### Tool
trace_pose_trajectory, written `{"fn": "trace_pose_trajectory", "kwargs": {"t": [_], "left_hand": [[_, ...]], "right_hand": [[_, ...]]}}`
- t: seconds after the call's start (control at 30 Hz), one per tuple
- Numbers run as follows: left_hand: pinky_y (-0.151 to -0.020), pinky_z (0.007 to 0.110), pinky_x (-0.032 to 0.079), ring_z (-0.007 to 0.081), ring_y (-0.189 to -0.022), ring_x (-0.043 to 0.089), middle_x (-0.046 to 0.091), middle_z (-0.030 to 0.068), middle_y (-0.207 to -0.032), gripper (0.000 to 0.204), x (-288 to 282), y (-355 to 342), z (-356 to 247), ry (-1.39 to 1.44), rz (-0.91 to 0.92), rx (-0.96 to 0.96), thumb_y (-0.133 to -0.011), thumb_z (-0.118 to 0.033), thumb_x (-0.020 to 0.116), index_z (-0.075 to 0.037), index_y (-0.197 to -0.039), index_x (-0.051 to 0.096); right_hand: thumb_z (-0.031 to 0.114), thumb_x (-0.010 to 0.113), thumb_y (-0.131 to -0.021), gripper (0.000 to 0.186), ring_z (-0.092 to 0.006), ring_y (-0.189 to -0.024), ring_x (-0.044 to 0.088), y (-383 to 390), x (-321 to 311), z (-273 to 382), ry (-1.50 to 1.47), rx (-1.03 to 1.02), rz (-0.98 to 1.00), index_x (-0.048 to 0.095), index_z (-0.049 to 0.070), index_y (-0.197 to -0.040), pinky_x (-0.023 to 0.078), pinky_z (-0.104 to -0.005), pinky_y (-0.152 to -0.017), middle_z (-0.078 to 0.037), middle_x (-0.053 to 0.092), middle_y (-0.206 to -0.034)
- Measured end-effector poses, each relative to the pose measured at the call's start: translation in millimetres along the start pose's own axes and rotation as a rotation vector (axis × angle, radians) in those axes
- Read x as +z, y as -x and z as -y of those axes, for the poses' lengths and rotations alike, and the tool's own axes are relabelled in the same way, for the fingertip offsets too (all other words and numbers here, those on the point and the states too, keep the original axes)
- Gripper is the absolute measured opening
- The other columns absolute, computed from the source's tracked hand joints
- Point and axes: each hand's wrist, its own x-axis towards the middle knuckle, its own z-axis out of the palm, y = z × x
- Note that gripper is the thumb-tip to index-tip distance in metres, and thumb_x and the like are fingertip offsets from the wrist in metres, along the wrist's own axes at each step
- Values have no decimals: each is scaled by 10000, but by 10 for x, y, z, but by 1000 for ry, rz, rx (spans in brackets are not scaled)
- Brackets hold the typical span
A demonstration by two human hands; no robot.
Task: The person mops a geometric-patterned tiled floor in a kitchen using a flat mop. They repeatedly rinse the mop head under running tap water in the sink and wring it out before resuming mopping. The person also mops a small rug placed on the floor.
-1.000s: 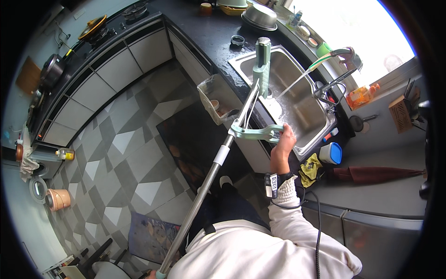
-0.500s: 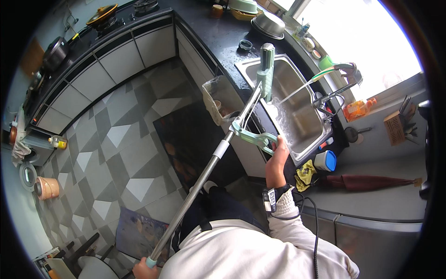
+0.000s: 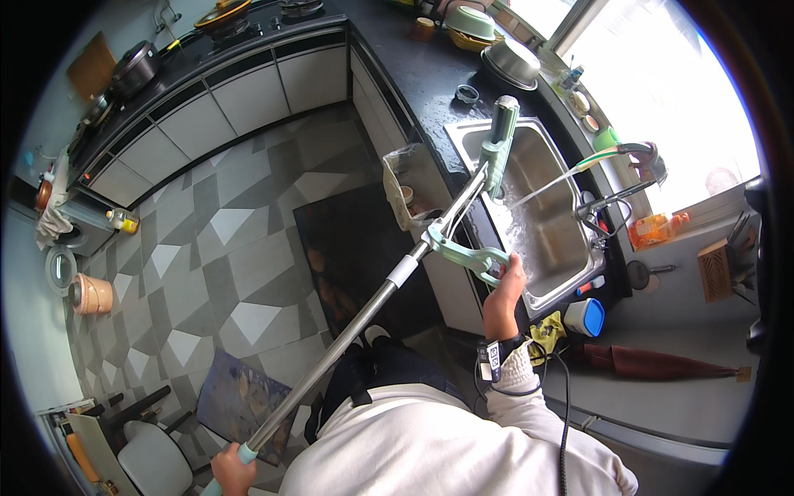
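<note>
A sponge mop (image 3: 364, 316) with a silver pole and pale green fittings slants across the view, from lower left up to the sink. My left hand (image 3: 235, 471) is wrapped round the lower part of its pole, by the light green grip. My right hand (image 3: 506, 299) grips the end of the green squeeze lever (image 3: 467, 255). The mop head (image 3: 500, 136), with a dark green face, stands over the near-left rim of the steel sink (image 3: 542, 291). From the faucet (image 3: 633, 153) a stream of water falls into the basin, where it foams beside the mop head.
An open-topped bin (image 3: 395, 194) hangs at the cabinet front beside the mop. A yellow-green cloth (image 3: 546, 332) and a blue-lidded tub (image 3: 585, 317) sit by the sink's near corner. Metal and green bowls (image 3: 511, 64) stand on the far counter. Dark mat (image 3: 351, 248) on the floor.
The whole scene has shifted somewhat right and down in the view. The mop has moved little relative to the sink, and both hands keep their hold.
</note>
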Motion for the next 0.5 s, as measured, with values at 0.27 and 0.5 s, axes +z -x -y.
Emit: {"fn": "trace_pose_trajectory", "kwargs": {"t": [0.27, 0.5], "left_hand": [[-510, 454, 412, 368, -546, 531, 532, 165, -549, 223, -104, 87, -29, -60, 20, 27, -539, -201, 685, -83, -641, 526], [-533, 408, 434, 316, -580, 570, 580, 100, -606, 211, -164, 359, -143, 7, 53, -17, -571, -171, 658, -116, -750, 559]], "right_hand": [[226, 505, -834, 229, -108, -646, 430, -272, -37, -100, 70, -133, -22, 574, 26, -746, 356, -261, -596, -4, 503, -705], [325, 510, -818, 384, -207, -717, 544, -570, 25, -43, 200, -347, -145, 615, -33, -909, 429, -331, -681, -107, 598, -786]]}}
